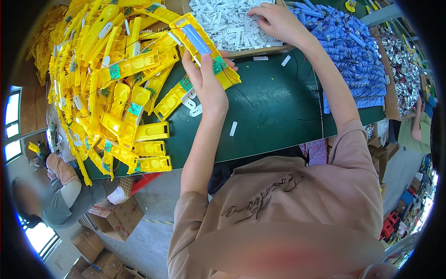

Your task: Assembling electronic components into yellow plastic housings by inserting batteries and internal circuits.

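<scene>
My left hand is closed around a yellow plastic housing, held tilted above the table. Inside the housing lie a blue cylindrical battery and a green circuit board with thin dark wires. Just below that hand, another yellow housing with a circuit board rests on the table beside small white plastic parts. My right hand reaches over a cardboard box of small white plastic pieces. Its fingers are bent together at the pieces; whatever they pinch is too small to make out.
A large heap of yellow housings covers the left of the green table. Wired blue batteries are piled at the right, beside a box of shiny metal parts. Loose white pieces lie about. Another person sits at the left.
</scene>
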`<state>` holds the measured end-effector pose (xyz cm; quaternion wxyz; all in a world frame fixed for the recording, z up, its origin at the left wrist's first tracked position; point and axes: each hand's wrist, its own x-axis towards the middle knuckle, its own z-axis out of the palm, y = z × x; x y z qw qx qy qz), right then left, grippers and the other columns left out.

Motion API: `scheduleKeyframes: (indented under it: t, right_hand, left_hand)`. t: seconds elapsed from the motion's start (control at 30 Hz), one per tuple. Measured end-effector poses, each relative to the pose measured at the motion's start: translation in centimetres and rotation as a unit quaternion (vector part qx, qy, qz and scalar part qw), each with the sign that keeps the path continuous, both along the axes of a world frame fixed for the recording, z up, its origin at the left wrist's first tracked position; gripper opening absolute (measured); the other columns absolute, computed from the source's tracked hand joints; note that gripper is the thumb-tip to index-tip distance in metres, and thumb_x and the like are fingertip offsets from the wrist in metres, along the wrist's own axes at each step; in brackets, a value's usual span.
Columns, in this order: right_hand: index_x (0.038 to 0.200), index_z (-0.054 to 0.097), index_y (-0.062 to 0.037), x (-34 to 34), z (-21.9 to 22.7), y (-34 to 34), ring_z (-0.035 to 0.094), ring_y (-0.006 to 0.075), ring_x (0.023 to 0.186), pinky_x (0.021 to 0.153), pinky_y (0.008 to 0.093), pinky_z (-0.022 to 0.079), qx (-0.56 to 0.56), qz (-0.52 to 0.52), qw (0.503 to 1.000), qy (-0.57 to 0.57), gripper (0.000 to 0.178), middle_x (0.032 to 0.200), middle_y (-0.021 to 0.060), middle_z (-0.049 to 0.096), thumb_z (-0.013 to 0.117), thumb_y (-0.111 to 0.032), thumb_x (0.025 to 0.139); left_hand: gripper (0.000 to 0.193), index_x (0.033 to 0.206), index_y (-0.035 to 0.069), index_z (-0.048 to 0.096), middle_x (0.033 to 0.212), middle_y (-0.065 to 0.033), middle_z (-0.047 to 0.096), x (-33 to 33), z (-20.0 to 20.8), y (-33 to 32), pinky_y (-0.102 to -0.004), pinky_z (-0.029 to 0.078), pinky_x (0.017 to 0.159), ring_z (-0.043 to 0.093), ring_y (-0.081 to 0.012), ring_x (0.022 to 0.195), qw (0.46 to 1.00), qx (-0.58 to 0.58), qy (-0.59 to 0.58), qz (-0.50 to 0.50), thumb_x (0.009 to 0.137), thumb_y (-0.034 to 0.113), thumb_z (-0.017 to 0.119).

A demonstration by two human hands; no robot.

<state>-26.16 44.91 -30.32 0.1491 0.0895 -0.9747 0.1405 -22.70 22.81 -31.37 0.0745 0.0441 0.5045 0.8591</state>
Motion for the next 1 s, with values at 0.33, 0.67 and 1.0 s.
scheduleKeyframes:
  t: [0.33, 0.67, 1.0]
  right_hand:
    - [0.086, 0.060, -0.0022, 1.0, 2.7, -1.7, 0.059, 0.0211, 0.071, 0.064, 0.0317, 0.046, -0.133, -0.018, 0.990, -0.044, 0.012, 0.078, 0.0102, 0.060, 0.058, -0.013, 0.084]
    - [0.098, 0.065, -0.0041, 7.9, 4.7, -3.4, 0.055, 0.0082, 0.085, 0.076, 0.0226, 0.043, -0.444, 0.160, 0.881, -0.017, 0.016, 0.093, 0.0004, 0.063, 0.059, -0.016, 0.089]
    - [0.107, 0.056, -0.0026, 10.3, 5.5, -3.1, 0.056, 0.0097, 0.079, 0.069, 0.0229, 0.045, -0.483, 0.087, 0.871, -0.016, 0.020, 0.091, 0.0036, 0.059, 0.058, -0.009, 0.088]
  left_hand:
    - [0.040, 0.131, 0.006, 0.024, 0.092, -0.0142, 0.057, 0.1, -0.5, 0.1, -0.0316, 0.052, 0.061, 0.058, -0.0165, 0.070, 0.999, -0.001, 0.029, -0.046, 0.096, 0.017, 0.039]
    - [0.047, 0.134, 0.005, 0.021, 0.096, -0.0161, 0.057, 1.8, -0.6, 0.5, -0.0327, 0.052, 0.067, 0.059, -0.0188, 0.076, 0.973, -0.092, 0.194, -0.084, 0.094, 0.017, 0.042]
    - [0.048, 0.134, 0.003, 0.020, 0.106, -0.0170, 0.053, 2.3, -1.4, 0.9, -0.0340, 0.052, 0.074, 0.058, -0.0212, 0.089, 0.945, -0.136, 0.276, -0.109, 0.092, 0.007, 0.042]
